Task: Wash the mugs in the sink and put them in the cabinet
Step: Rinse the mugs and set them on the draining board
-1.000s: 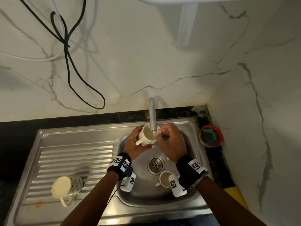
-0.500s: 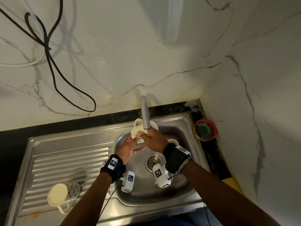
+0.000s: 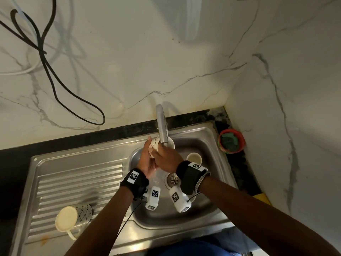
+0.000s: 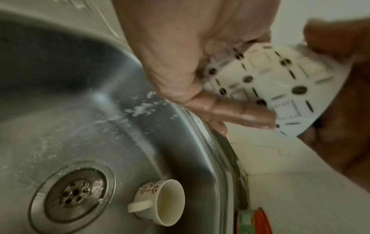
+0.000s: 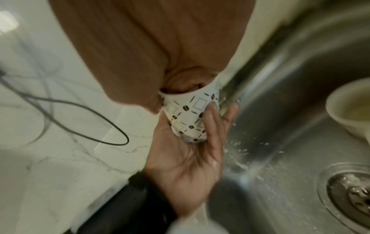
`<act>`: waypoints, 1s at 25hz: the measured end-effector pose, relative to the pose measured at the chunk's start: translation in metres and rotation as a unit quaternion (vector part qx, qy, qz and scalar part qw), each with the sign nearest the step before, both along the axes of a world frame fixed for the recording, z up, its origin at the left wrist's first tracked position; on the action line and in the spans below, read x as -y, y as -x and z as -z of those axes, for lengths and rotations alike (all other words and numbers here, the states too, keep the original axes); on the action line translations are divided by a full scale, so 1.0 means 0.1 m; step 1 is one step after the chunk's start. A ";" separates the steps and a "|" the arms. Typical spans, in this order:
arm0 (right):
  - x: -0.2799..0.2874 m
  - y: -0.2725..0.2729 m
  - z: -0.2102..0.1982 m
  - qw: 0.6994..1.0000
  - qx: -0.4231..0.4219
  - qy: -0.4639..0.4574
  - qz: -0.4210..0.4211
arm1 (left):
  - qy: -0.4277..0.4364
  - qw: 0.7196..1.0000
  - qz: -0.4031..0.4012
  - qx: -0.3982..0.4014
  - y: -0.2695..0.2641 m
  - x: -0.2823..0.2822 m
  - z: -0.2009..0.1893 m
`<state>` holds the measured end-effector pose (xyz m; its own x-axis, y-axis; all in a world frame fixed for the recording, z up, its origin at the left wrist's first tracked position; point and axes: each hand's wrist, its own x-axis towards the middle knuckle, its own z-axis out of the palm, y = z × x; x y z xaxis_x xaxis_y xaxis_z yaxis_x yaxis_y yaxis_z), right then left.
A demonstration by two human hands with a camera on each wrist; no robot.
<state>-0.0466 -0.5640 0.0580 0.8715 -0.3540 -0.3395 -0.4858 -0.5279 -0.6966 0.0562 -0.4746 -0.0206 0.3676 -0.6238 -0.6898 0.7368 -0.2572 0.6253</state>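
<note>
**Patterned mug held in both hands under faucet, over sink basin**

Head view: both forearms reaching forward over the sink (image 3: pixel 206 137), black wrist straps with white tagged camera blocks hanging below. Left hand (image 3: pixel 146 159) palm turned up and inward, fingers extended along the patterned mug (image 3: pixel 154 145), fingertip poking above its edge. Right hand (image 3: pixel 167 159) laid over the mug from the right, back of hand up. Mug tilted on its side right under the faucet (image 3: pixel 162 128) spout. Small mug (image 3: pixel 194 158) upright in the basin, just right of the right wrist. Drain (image 3: pixel 173 180) between the wrists. Another patterned mug (image 3: pixel 73 216) lying on its side on the drainboard (image 3: pixel 73 174), well apart. Red bowl (image 3: pixel 231 141) with green scrubber on the counter corner. Black cable (image 3: pixel 55 85) looped on the marble wall.

Left wrist view: blurry. Left hand (image 4: pixel 180 55) cupping the patterned mug (image 4: pixel 270 87) from below, a finger stretched along its side, loosely curved, not clenched. Dark shape at right edge. Small mug (image 4: pixel 160 202) with reddish print standing near the drain (image 4: pixel 74 193). Water spray on the basin wall.

Right wrist view: right hand (image 5: pixel 150 47) with fingers tucked inside the mouth of the patterned mug (image 5: pixel 192 117), thumb outside against the rim, pinching the wall. Left hand (image 5: pixel 190 158) open-palmed beneath, fingers lying straight up the mug side. Droplets over the basin, drain (image 5: pixel 352 196) lower right, small mug (image 5: pixel 350 107) at the right edge.
</note>
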 end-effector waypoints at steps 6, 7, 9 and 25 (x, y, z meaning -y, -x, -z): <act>0.05 0.08 0.06 0.999 -0.012 0.031 0.007 | -0.013 1.000 0.018 -0.017 -0.05 0.01 0.11; 0.04 0.07 0.06 1.000 -0.016 0.009 0.015 | 0.000 1.000 0.000 -0.016 -0.04 0.02 0.13; 0.00 0.09 0.05 0.999 -0.006 0.025 -0.031 | -0.005 0.999 -0.026 -0.021 -0.03 0.01 0.11; 0.02 0.05 0.13 0.977 -0.072 0.106 -0.169 | -0.081 0.995 -0.048 -0.018 0.01 -0.02 0.31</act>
<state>-0.0515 -0.5655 0.0454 0.8996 -0.1305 -0.4167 -0.3436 -0.8005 -0.4910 0.0554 -0.4727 -0.0516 0.3936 -0.4660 -0.7924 0.7837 -0.2804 0.5542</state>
